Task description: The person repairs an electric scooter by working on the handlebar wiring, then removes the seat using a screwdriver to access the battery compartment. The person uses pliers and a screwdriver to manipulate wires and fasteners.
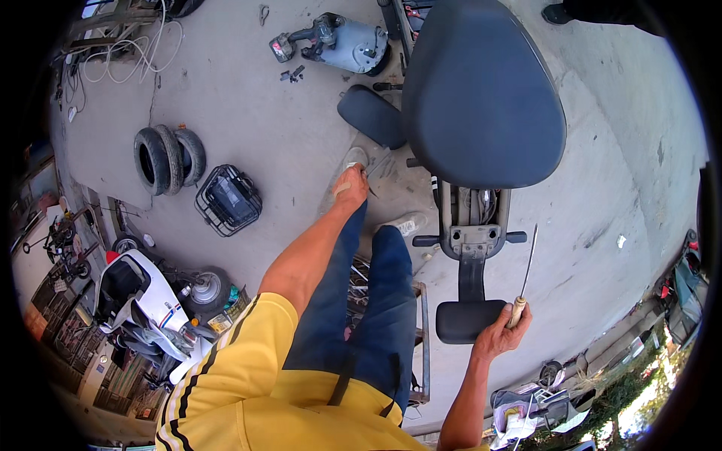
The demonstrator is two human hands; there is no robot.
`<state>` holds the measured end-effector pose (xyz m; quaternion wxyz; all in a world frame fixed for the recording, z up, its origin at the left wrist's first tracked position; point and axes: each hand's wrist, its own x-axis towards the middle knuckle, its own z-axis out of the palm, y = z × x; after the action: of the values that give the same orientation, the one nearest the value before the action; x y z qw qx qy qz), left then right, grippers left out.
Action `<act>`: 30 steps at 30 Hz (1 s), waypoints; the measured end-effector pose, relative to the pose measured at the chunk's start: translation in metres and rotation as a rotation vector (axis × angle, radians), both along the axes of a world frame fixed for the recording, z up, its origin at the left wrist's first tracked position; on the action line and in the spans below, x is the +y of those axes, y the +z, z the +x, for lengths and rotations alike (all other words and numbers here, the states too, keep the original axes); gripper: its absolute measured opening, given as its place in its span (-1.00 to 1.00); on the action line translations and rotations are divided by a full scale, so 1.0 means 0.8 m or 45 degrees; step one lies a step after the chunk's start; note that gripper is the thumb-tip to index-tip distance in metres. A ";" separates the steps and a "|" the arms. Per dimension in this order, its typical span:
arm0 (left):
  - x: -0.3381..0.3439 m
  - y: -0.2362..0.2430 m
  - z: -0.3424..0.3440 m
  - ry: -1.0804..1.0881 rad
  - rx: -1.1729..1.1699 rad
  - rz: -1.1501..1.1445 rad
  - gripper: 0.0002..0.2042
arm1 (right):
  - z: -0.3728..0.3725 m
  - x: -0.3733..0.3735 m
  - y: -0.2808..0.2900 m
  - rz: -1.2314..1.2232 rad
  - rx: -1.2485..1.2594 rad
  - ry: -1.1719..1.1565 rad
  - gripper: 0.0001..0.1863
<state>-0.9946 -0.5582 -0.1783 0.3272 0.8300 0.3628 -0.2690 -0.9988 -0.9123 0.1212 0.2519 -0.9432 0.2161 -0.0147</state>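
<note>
My right hand [502,332] is wrapped around the pale handle of a long screwdriver [529,263], its shaft pointing away from me. It is beside a small black pad [460,322] at the rear of a two-wheeled vehicle. The vehicle's wide dark seat [481,94] stands beyond, with the open frame [474,237] bare behind it. My left hand [350,186] hangs low over my left leg, its fingers closed. Thin pieces show beside its fingers, too small to name. Farther off, a loose black pad [371,116] lies against the vehicle's left side.
A cordless power tool [323,34] rests on a grey canister [357,45] on the floor. To the left are several tyres [169,159] and a black basket [229,200]. A white scooter body [154,293] stands at lower left. Behind my legs is a metal frame [423,338].
</note>
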 end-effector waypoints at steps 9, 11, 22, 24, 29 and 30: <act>0.037 0.007 0.013 -0.013 -0.300 -0.332 -0.70 | 0.018 -0.002 0.000 -0.080 -0.006 0.003 -0.76; 0.008 0.074 0.024 -0.072 -0.325 -0.413 -0.74 | 0.015 -0.004 -0.001 -0.088 -0.028 -0.015 -0.76; -0.178 0.177 0.142 -1.538 -0.556 0.098 -0.25 | 0.014 -0.008 -0.005 -0.013 -0.150 0.062 -0.76; -0.188 0.185 0.155 -1.681 -0.454 0.214 -0.28 | 0.012 -0.008 -0.004 0.004 -0.159 0.042 -0.75; -0.186 0.160 0.139 -1.637 -0.628 0.251 -0.45 | 0.011 -0.010 -0.001 0.016 -0.185 0.035 -0.75; -0.186 0.161 0.139 -1.622 -0.634 0.239 -0.48 | 0.011 -0.011 0.000 0.018 -0.185 0.037 -0.75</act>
<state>-0.8837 -0.7069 -0.0497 0.1059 0.9433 -0.2596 -0.1777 -0.9901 -0.9209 0.1209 0.2736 -0.9409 0.1835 -0.0781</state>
